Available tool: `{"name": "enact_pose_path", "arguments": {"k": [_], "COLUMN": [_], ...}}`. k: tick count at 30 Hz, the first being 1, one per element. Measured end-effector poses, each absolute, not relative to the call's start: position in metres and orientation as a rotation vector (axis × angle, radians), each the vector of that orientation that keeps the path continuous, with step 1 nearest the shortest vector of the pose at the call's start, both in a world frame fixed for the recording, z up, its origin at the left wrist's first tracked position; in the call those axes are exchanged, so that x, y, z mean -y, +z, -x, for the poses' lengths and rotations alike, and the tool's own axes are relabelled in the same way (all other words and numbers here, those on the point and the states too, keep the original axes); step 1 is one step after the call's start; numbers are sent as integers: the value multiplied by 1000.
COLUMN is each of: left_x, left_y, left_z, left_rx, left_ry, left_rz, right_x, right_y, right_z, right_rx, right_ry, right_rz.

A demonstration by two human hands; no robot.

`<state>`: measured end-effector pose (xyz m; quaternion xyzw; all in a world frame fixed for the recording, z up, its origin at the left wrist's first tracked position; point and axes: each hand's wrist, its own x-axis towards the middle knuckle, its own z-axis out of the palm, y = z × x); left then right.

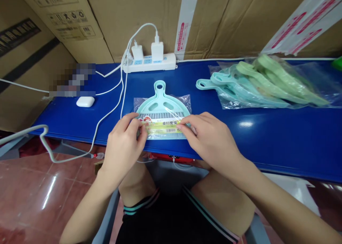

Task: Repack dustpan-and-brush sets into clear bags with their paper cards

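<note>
The head view showed us a light blue dustpan [159, 98] lying flat on the blue table [267, 133], near the front edge and between two hands. A little brush [163, 115] lay on the pan, a clear bag [150, 136] was around most of both, and the pan's handle poked out at the far end. A bright paper label [160, 124] lay across the middle. The left hand [127, 133] had its thumb and finger close together at one end of the label, and the right hand [211, 131] pinched the other end, so both grips looked narrow and seemed to hold the label. We thought this set was mostly put together, since pan, brush, bag and label were all there; what looked left was getting the label to sit right. Off to the right, more blue pans [240, 91] and green pans [280, 81] lay in clear bags, piled up so we could not count them. Fingers hid the label's ends, and shine on the plastic made its edges hard to see. We could not tell if the label was stuck down, or if the fingers held the bag too.
</note>
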<state>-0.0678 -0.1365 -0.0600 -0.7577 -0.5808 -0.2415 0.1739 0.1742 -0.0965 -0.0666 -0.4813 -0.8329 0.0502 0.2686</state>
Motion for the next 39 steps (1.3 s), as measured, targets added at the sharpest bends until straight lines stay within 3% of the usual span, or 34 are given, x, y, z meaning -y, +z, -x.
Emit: {"name": "enact_pose_path", "arguments": {"k": [11,17,22,25,39], "left_x": [135,139,162,175,178], "left_y": [-58,-58,-63,-71,-62], "left_z": [67,65,40,25,61], "left_rx": [1791,1725,1526,1471,1347], "left_ry": [-710,-617,-796,-656,-699], "left_rz": [2054,2001,2019,2263,2326], "right_x": [103,100,114,121,129], "right_y": [-64,-75,-72,-69,-63], "right_z": [-172,-176,-156,-145,-170], "right_rx": [2230,2094,1997,2231,2367], "right_ry": [-135,-2,-392,-470,-284], "right_rz": [1367,1406,1198,984,884]}}
